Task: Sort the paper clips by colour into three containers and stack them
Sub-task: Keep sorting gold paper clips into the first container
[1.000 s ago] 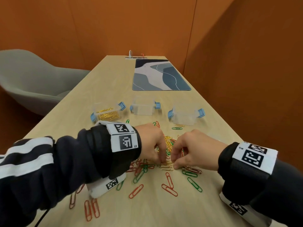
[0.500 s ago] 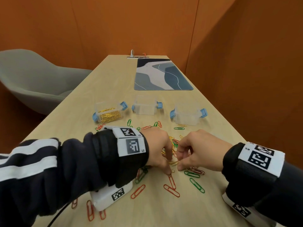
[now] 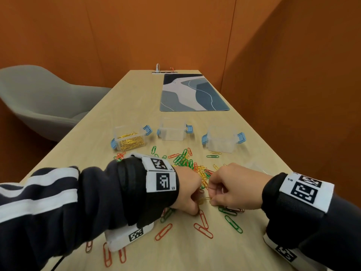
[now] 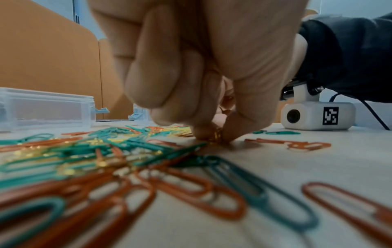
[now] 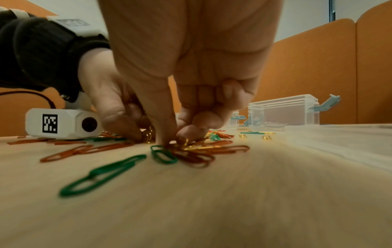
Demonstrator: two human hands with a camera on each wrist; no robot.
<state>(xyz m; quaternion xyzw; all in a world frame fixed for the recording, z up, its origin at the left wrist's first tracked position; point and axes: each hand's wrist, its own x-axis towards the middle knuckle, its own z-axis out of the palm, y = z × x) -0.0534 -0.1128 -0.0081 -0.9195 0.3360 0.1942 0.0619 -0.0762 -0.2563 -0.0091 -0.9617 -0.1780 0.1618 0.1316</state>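
Clearly both the left hand [image 3: 187,189] and right hand [image 3: 234,187] curl their fingers, pinching gold paper clips [image 4: 217,135] off the surface [image 3: 195,255]; light, stiff, slippery wire is best nipped across its loops by fingertips.

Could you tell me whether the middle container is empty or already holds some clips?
Empty: the middle container shows only clear walls, unlike the left container, which holds gold clips.

A small room with orange walls and a long wooden table

Orange panelled walls [image 3: 175,32] close in behind and to the right of the pale wood table [image 3: 134,98]. A grey shell chair [image 3: 39,98] stands at its left; a blue-grey patterned mat [image 3: 193,94] lies near the far end, before a cable socket [image 3: 164,72].
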